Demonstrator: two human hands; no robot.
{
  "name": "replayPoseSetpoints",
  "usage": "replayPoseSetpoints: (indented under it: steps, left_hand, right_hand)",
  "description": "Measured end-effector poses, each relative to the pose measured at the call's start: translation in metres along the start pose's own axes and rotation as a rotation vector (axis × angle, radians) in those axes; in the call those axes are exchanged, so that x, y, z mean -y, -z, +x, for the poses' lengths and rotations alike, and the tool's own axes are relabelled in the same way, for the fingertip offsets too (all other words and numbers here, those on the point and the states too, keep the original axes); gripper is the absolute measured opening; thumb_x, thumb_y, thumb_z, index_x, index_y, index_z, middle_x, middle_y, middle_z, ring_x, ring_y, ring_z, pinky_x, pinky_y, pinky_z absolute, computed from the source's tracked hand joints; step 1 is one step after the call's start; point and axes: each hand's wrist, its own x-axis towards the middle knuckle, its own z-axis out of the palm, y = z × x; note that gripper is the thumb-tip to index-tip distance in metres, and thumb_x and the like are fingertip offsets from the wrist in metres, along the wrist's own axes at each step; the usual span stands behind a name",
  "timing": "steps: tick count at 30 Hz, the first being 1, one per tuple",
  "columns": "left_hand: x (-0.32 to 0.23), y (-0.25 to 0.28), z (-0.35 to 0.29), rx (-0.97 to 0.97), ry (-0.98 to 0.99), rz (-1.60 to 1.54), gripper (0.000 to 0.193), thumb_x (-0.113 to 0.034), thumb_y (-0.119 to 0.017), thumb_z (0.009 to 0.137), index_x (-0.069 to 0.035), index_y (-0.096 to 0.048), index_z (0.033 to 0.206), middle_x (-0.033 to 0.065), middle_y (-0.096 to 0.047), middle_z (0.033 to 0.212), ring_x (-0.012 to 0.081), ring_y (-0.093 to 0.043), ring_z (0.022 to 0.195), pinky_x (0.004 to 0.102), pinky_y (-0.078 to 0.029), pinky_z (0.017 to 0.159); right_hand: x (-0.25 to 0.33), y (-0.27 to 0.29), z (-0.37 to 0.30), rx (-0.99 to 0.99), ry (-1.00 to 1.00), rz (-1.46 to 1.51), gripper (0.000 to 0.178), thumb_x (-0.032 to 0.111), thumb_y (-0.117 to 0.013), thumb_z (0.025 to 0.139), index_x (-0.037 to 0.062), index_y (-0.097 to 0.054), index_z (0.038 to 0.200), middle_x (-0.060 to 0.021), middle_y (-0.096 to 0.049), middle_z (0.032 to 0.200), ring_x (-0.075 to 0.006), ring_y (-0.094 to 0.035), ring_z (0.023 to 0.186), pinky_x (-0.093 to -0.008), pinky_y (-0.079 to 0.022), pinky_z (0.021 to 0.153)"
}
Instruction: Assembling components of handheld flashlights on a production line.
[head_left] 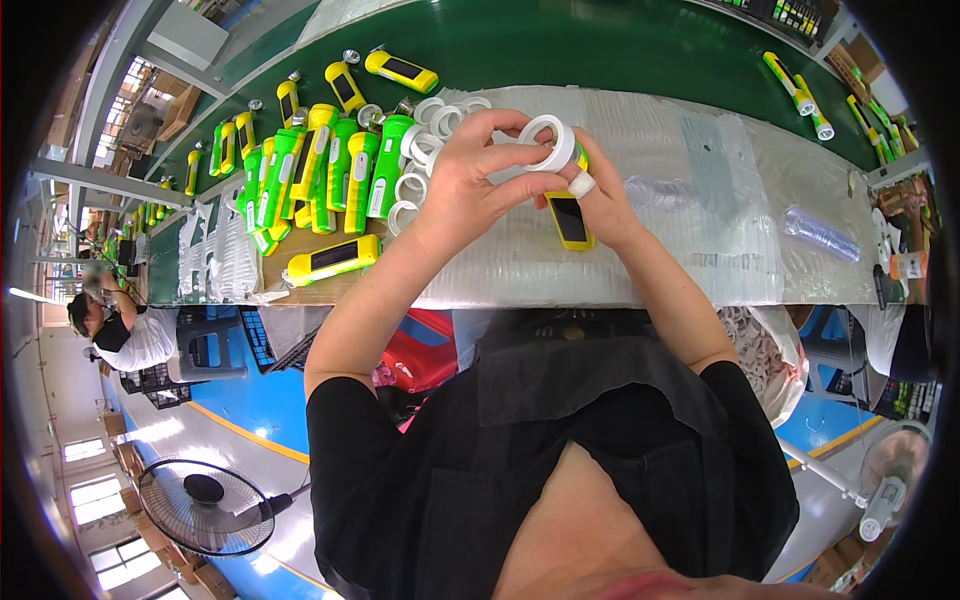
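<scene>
My left hand (472, 182) pinches a white plastic ring (530, 160) between its fingers and thumb. The ring is at the head end of a yellow flashlight (572, 226) with a dark panel. My right hand (606, 208) is wrapped round that flashlight, and a white wrap covers the tip of one digit. Whether the ring is seated on the flashlight cannot be made out. Left of my hands lie several loose white rings (410, 187) beside a pile of green and yellow flashlights (358, 180).
A lone yellow flashlight (333, 259) lies near the table's front edge. Plastic film (700, 200) covers the worktop. More flashlights (790, 85) lie on the green surface (600, 50) at far right. A bag of white parts (757, 350) hangs below. Another person (140, 335) sits at left.
</scene>
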Motion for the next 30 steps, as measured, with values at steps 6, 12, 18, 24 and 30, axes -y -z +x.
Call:
replayPoseSetpoints:
  steps: [6, 12, 18, 24, 30]
  left_hand:
    - [-0.007, 0.003, 0.007, 0.039, -0.022, 0.036, 0.030, -0.020, -0.085, 0.069, -0.014, -0.075, 0.096, 0.0081, -0.060, 0.110, 0.0235, -0.058, 0.097, 0.0346, -0.050, 0.080]
    - [-0.019, -0.009, 0.014, 0.123, -0.049, 0.076, 0.039, -0.027, -0.084, 0.070, -0.017, -0.070, 0.105, 0.0097, -0.062, 0.110, 0.0277, -0.061, 0.099, 0.0381, -0.051, 0.081]
    - [-0.026, -0.034, 0.018, 0.222, 0.157, -0.063, 0.040, -0.020, -0.085, 0.071, -0.010, -0.061, 0.102, 0.0071, -0.068, 0.104, 0.0218, -0.065, 0.091, 0.0336, -0.052, 0.081]
    - [-0.025, -0.040, 0.015, 0.177, 0.134, -0.075, 0.038, -0.019, -0.085, 0.071, -0.009, -0.061, 0.099, 0.0042, -0.070, 0.097, 0.0203, -0.066, 0.087, 0.0319, -0.052, 0.080]
    - [-0.028, -0.042, 0.013, 0.164, 0.093, -0.073, 0.036, -0.017, -0.085, 0.070, -0.008, -0.062, 0.097, 0.0040, -0.070, 0.097, 0.0197, -0.066, 0.087, 0.0317, -0.052, 0.079]
  right_hand:
    - [0.007, 0.004, 0.002, -0.157, 0.120, -0.098, 0.048, 0.024, -0.058, 0.097, 0.0083, -0.043, 0.140, -0.0093, -0.057, 0.118, -0.0211, -0.061, 0.101, -0.0322, -0.051, 0.087]
    - [0.063, 0.057, 0.003, 0.137, 0.291, -0.852, 0.036, 0.019, -0.080, 0.077, 0.0041, -0.062, 0.104, -0.0076, -0.065, 0.107, -0.0191, -0.063, 0.095, -0.0320, -0.050, 0.084]
    - [0.125, 0.050, 0.034, 0.542, 0.048, -1.149, 0.045, 0.016, -0.080, 0.073, 0.0023, -0.062, 0.112, -0.0074, -0.059, 0.094, -0.0209, -0.059, 0.084, -0.0332, -0.049, 0.075]
    - [0.135, 0.042, 0.043, 0.673, -0.136, -1.215, 0.040, 0.018, -0.079, 0.071, 0.0002, -0.064, 0.103, -0.0087, -0.057, 0.085, -0.0210, -0.058, 0.074, -0.0325, -0.048, 0.065]
    - [0.136, 0.035, 0.039, 0.629, -0.144, -1.251, 0.035, 0.023, -0.078, 0.067, -0.0011, -0.064, 0.088, -0.0088, -0.057, 0.073, -0.0209, -0.057, 0.064, -0.0319, -0.045, 0.057]
